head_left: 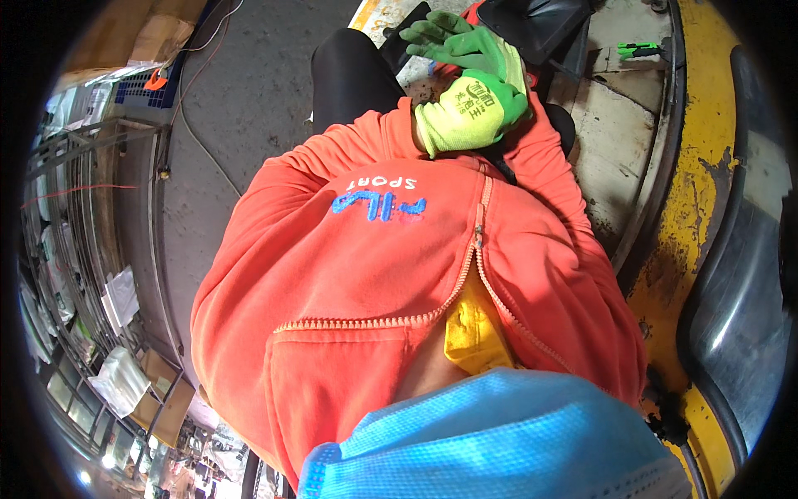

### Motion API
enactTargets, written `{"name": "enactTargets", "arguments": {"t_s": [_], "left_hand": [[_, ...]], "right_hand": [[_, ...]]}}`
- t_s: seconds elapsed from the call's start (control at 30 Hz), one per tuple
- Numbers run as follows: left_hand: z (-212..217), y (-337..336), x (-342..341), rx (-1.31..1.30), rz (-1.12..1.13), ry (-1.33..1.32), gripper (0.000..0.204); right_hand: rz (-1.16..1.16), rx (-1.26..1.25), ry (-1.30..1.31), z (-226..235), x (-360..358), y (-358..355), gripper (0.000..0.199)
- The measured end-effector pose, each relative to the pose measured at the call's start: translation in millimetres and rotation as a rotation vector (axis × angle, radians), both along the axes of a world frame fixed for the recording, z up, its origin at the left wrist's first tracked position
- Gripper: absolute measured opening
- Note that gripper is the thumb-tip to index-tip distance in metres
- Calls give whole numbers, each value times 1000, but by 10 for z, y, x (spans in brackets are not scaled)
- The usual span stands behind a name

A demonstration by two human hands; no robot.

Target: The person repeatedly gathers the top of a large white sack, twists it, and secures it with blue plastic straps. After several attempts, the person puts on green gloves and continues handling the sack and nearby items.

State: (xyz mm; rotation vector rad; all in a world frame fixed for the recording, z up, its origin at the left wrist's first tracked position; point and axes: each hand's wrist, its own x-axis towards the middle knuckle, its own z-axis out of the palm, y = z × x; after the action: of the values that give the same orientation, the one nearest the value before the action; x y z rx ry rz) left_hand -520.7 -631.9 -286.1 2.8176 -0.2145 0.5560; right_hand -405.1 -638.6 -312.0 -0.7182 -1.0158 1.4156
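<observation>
Both hands wear green gloves with yellow-green cuffs and meet in front of my orange-red jacket. My left hand (pixel 470 108) wraps round the right wrist, over the cuff of the right glove (pixel 513 68); its fingertips are partly hidden. Just beyond it, my right hand (pixel 467 46) points leftward with its fingers stretched out, and nothing shows in it. Close to the right hand is a black, angular plastic-looking piece (pixel 536 25) whose kind I cannot make out.
A green-and-black tool (pixel 638 51) lies on the dirty beige surface (pixel 615 125) at right. Worn yellow metal (pixel 673 241) borders it. Leftward are grey floor (pixel 249 91) with a thin cable, a metal rack (pixel 108 216), a blue crate (pixel 143 90) and a cardboard box (pixel 125 37).
</observation>
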Motion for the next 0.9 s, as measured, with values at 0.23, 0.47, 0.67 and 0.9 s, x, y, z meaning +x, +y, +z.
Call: {"name": "enactTargets", "arguments": {"t_s": [0.23, 0.47, 0.67, 0.9], "left_hand": [[78, 265, 134, -554, 157, -263, 34], [151, 212, 177, -513, 54, -218, 16], [165, 442, 198, -733, 227, -354, 18], [257, 546, 299, -1224, 93, -210, 18]], "right_hand": [[219, 205, 19, -120, 244, 137, 62], [596, -184, 615, -97, 361, 534, 57], [13, 33, 251, 129, 720, 751, 56], [-162, 93, 103, 507, 647, 651, 56]]}}
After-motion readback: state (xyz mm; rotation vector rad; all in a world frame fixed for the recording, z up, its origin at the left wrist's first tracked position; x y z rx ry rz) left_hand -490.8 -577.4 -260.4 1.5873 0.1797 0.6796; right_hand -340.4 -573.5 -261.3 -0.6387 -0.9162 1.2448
